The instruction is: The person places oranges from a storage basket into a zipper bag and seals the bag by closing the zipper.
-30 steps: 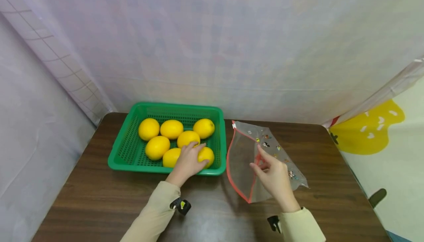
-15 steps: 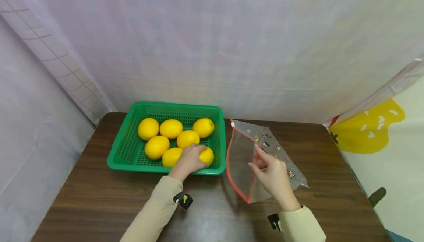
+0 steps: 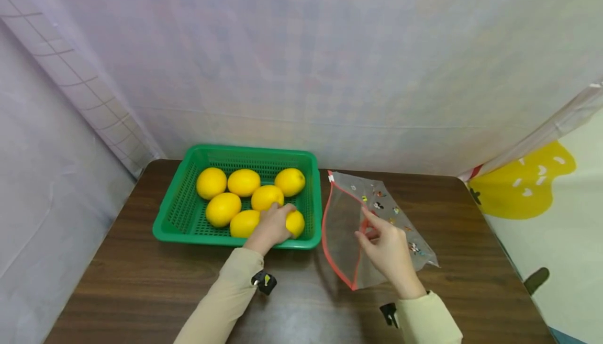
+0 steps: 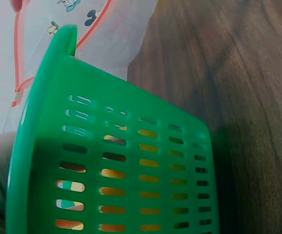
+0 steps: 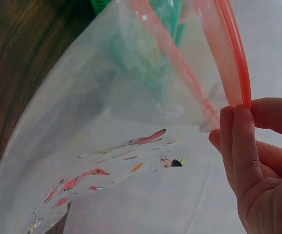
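My left hand (image 3: pixel 273 226) reaches over the front rim of a green basket (image 3: pixel 162 236) and grips the lemon (image 3: pixel 296 223) in its front right corner, fingers on the far side. Several other lemons (image 3: pixel 223 209) lie around it in the basket. The left wrist view is mostly the basket's slotted side (image 4: pixel 131 161), which hides the grip. To the right, my right hand (image 3: pixel 388 250) pinches the red zip edge of a clear zipper bag (image 3: pixel 344 229) with printed cartoon figures. The bag's mouth gapes toward the basket; the right wrist view has fingers (image 5: pixel 245 146) on the red strip (image 5: pixel 235 63).
Basket and bag stand side by side on a dark wooden table (image 3: pixel 118 286). A pale curtain (image 3: pixel 301 71) hangs behind the table's back edge. On the right is a white cloth with a yellow print (image 3: pixel 527 181).
My left hand has closed its fingers down around the front right lemon and shifted slightly right. The right hand and bag have barely moved.
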Motion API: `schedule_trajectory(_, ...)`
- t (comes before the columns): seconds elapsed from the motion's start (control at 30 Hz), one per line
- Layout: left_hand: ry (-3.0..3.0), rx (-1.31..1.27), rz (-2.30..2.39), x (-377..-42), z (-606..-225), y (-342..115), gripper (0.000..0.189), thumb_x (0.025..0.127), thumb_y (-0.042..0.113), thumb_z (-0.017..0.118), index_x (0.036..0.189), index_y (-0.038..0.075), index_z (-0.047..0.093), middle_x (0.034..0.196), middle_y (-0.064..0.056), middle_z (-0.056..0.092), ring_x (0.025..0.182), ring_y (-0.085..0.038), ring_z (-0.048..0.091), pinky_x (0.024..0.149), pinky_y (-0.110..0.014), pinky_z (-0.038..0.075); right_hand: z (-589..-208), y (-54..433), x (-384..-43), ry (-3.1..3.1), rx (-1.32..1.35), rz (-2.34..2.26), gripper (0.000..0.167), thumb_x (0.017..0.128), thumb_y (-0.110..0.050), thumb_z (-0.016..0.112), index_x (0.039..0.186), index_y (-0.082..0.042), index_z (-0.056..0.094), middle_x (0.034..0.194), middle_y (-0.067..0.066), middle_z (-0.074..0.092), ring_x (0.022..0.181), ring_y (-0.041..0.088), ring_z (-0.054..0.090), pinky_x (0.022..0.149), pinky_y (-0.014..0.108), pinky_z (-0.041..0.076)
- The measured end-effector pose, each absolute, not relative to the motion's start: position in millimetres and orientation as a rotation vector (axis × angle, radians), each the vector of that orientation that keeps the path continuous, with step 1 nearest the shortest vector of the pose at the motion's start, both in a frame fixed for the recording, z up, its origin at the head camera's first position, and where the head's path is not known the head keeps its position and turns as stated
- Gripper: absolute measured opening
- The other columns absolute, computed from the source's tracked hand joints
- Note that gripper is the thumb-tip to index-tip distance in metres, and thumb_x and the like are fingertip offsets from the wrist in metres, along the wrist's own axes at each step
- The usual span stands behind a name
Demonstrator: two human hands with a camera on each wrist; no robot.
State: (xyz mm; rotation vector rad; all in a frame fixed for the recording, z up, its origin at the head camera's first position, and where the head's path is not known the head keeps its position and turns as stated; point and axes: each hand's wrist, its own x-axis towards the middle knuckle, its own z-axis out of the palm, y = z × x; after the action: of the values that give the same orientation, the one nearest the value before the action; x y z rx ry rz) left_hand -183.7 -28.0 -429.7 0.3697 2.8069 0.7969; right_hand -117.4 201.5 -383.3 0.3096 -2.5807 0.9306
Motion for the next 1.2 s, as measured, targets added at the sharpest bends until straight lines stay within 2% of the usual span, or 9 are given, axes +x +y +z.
schedule_trajectory(0.3, 2.769, 0.367, 0.854, -182.7, -431.3, -29.0, 0.052, 0.072, 0.009, 0.074, 0.121, 0.009, 0.056, 0.119, -0.015, 0.053, 0.108, -0.03, 0.048, 0.089, -0.043, 0.042, -381.0, 201.7, -118.8, -2.589, 0.321, 0.927, 0.049, 0.068, 0.005, 0.072, 0.115, 0.006, 0.059, 0.072, 0.004, 0.064, 0.058, 0.015, 0.063, 0.047, 0.018, 0.047)
schedule_trajectory(0.57, 2.822, 0.363, 0.861, -181.4, -434.7, -30.9, 0.055, 0.071, 0.017, 0.075, 0.122, 0.008, 0.056, 0.118, -0.016, 0.055, 0.105, -0.031, 0.052, 0.085, -0.044, 0.045, -381.0, 200.7, -119.2, -2.58, 0.324, 0.916, 0.05, 0.067, 0.005, 0.073, 0.115, 0.006, 0.06, 0.072, 0.004, 0.064, 0.056, 0.014, 0.063, 0.046, 0.018, 0.046)
schedule_trajectory(0.9, 2.957, 0.383, 0.973, -177.5, -439.6, -33.0, 0.059, 0.069, 0.024, 0.072, 0.124, 0.011, 0.054, 0.118, -0.022, 0.051, 0.093, -0.032, 0.056, 0.076, -0.044, 0.048, -377.5, 203.9, -119.5, -2.595, 0.319, 0.877, 0.049, 0.068, 0.004, 0.072, 0.116, 0.005, 0.059, 0.072, 0.004, 0.065, 0.056, 0.015, 0.063, 0.045, 0.018, 0.046)
schedule_trajectory(1.2, 2.921, 0.261, 1.329, -173.7, -440.6, -35.7, 0.061, 0.07, 0.033, 0.073, 0.127, 0.02, 0.053, 0.124, -0.015, 0.049, 0.104, -0.035, 0.052, 0.082, -0.05, 0.045, -377.8, 205.4, -120.2, -2.622, 0.279, 0.879, 0.05, 0.07, 0.001, 0.071, 0.117, 0.004, 0.058, 0.073, 0.005, 0.065, 0.058, 0.014, 0.063, 0.046, 0.019, 0.046)
